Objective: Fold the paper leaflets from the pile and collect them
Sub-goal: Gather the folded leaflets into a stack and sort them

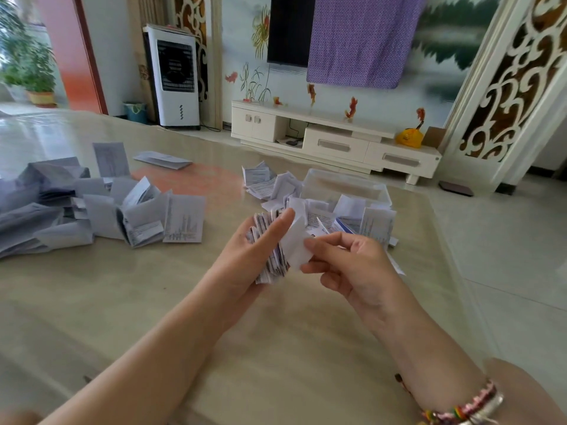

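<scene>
While the left hand (257,240) holds a stack of folded leaflets (271,256), the right hand (346,265) pinches one leaflet (296,243) above the table (153,286).

No text can be read. Printed lines, too blurred to make out, cover the leaflets (183,218) left of the clear plastic box (346,187), the folded leaflets (316,214) heaped in and before that box, and the edges of the folded stack (270,243) nearer the viewer than the box. The yellow bag (409,138) on the TV cabinet (337,142) behind the box perhaps bears a red mark, illegible.
</scene>
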